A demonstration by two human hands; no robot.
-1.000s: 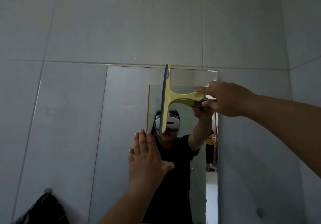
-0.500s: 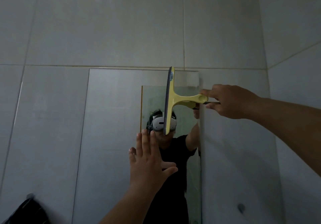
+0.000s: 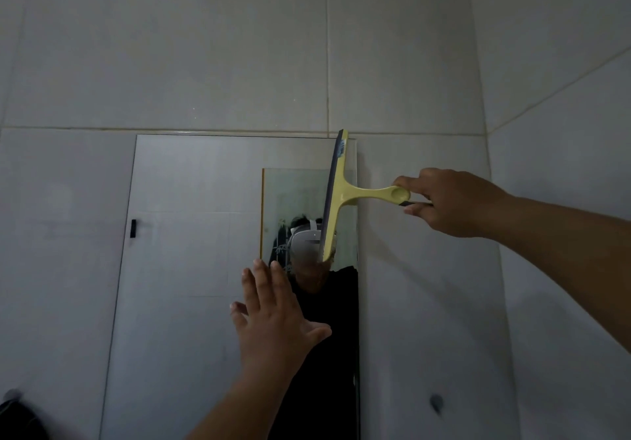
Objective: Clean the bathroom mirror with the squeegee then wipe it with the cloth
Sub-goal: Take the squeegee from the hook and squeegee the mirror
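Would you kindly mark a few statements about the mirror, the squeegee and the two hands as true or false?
1. The right hand holds the yellow squeegee by its handle. True.
2. The squeegee blade stands near the mirror's left edge. False: it is at the right edge.
3. The left hand is open, fingers spread. True.
4. The left hand holds a cloth. False: it holds nothing.
5. The blade runs horizontally. False: it stands nearly upright.
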